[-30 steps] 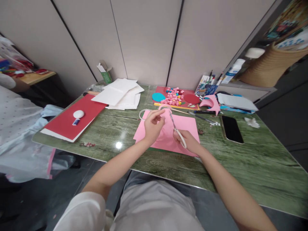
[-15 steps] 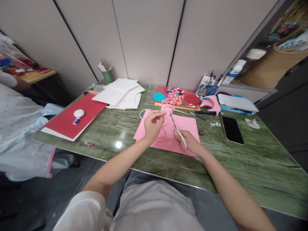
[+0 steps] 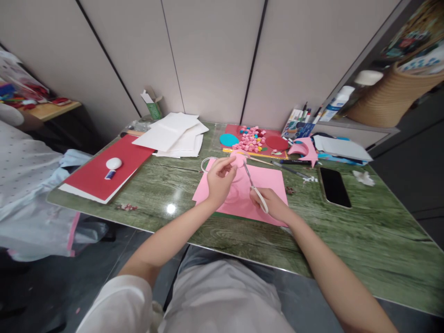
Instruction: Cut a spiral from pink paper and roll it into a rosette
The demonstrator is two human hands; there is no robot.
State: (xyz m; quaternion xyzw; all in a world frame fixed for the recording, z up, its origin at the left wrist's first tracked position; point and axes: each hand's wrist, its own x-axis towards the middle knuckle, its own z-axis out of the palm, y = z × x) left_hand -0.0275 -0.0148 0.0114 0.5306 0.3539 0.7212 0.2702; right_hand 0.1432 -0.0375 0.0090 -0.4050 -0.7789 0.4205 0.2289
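Head view: scissors (image 3: pixel 250 179) over the pink sheet (image 3: pixel 267 185) on the table (image 3: pixel 173 187), long axis running away from the wearer, tips angled slightly left, handles near. Right hand (image 3: pixel 266 201) closed round the handles. Left hand (image 3: pixel 220 179) pinching the small pink cutout (image 3: pixel 237 160) at the sheet's far edge, blades at its right side. Phone (image 3: pixel 335 187) right of sheet. Handles partly hidden by fingers; blade gap too small to tell; cutout's left edge covered.
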